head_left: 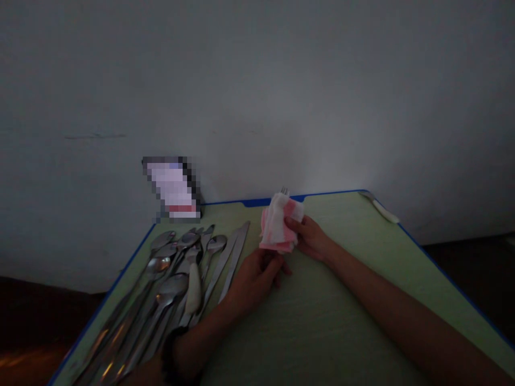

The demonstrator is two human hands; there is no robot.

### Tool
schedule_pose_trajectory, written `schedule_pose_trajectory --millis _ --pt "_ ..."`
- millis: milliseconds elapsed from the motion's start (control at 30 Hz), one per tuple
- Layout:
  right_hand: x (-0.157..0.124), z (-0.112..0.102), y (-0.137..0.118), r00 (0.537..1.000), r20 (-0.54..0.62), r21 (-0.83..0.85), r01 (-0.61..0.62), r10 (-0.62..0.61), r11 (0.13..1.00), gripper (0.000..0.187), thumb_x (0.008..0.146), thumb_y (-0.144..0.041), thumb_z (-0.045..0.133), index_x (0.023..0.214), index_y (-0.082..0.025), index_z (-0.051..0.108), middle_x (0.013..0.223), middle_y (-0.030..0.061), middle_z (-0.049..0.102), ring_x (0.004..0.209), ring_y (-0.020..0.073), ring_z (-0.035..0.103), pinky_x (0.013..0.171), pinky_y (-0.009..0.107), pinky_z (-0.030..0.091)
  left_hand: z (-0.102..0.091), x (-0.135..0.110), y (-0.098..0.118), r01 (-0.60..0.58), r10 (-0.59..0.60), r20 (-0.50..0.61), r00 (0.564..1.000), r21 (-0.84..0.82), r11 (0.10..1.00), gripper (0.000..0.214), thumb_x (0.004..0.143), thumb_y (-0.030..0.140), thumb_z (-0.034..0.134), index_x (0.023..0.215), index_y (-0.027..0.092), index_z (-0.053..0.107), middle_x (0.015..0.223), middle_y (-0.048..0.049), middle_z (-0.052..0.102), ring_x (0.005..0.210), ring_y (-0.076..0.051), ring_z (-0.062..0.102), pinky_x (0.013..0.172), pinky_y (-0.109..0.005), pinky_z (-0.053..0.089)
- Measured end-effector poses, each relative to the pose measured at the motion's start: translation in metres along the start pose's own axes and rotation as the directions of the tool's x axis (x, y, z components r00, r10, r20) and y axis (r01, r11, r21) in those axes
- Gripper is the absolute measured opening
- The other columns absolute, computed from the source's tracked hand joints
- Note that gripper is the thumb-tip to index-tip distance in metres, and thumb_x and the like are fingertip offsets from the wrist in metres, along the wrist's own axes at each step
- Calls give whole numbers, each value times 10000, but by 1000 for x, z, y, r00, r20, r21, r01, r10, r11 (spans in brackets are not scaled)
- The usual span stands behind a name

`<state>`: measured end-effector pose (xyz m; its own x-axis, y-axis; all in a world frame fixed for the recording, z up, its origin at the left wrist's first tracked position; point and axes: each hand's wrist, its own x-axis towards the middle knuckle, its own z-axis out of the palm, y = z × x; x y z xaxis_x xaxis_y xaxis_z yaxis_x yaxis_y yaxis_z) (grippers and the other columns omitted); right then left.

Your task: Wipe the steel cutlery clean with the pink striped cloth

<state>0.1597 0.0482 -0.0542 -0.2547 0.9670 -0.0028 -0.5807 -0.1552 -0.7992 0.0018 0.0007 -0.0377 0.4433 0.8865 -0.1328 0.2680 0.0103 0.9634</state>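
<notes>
A pink and white cloth (278,222) is wrapped around a fork (285,190), whose tines poke out above it. My right hand (309,235) is closed on the cloth from the right side, with the thumb across its front. Just below the cloth, my left hand (260,276) has its fingers curled at the fork's lower end; the handle itself is hidden. Left of that hand lie several pieces of cutlery, among them a table knife (236,257), a spoon (172,289) and a piece with a white handle (193,289).
A phone (173,187), its screen lit and blurred out, leans on the wall (257,96) at the back left. At the far right corner of the green, blue-edged table (341,332) lies another white-handled utensil (384,210).
</notes>
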Motion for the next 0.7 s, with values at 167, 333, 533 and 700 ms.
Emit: schedule_pose_trajectory --millis 167,333,533,700 --pt "0 0 -1 1000 14 31 2 -2 1000 279 653 -288 733 862 -135 629 761 33 670 645 134 601 626 257 468 0 0 -2 2 -2 -16 1000 12 1000 218 852 334 442 869 148 554 618 17 584 416 -67 458 412 -182 349" --pt "-1 1 -1 1000 -6 30 2 -2 1000 265 647 -273 738 846 -135 629 749 27 670 622 119 590 601 239 461 -1 -1 -2 12 -12 5 1000 36 999 261 865 347 416 822 144 574 499 45 502 406 -77 434 412 -181 338" --pt "-1 2 -1 1000 -20 16 -18 18 1000 280 633 -274 748 843 -129 631 749 29 671 637 116 595 643 245 474 -2 -1 -2 11 -14 26 1000 91 996 294 870 340 393 742 148 576 496 38 508 417 -83 443 446 -193 353" --pt "-1 3 -1 1000 -10 5 -21 21 1000 291 640 -281 741 868 -141 629 766 24 671 644 114 595 673 255 474 -3 -1 -2 -25 18 55 998 128 991 313 861 327 397 678 148 577 545 22 515 477 -94 477 478 -198 361"
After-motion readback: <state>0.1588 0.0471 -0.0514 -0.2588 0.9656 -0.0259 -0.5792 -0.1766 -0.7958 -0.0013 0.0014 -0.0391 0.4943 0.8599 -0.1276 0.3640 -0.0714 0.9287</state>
